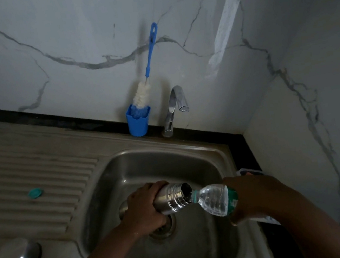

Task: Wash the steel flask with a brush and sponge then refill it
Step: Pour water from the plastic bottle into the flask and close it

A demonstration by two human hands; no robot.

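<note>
left hand [142, 210] tilts steel flask [170, 198] mouth rightward.

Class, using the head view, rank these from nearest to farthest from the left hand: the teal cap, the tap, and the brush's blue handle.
From the left hand, gripping the steel flask:
1. Tap, behind the sink, slightly right.
2. Teal cap, on the drainboard, left. Close to the tap's distance; hard to call.
3. Brush's blue handle, against the wall, farthest.

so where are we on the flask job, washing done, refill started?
Washing looks done: the brush stands back in its blue cup by the tap. Refill is in hand: the left hand holds the steel flask tilted over the sink, the right hand tips a plastic bottle into its mouth. Left: finish filling, then cap; the fill level is hidden.
</note>
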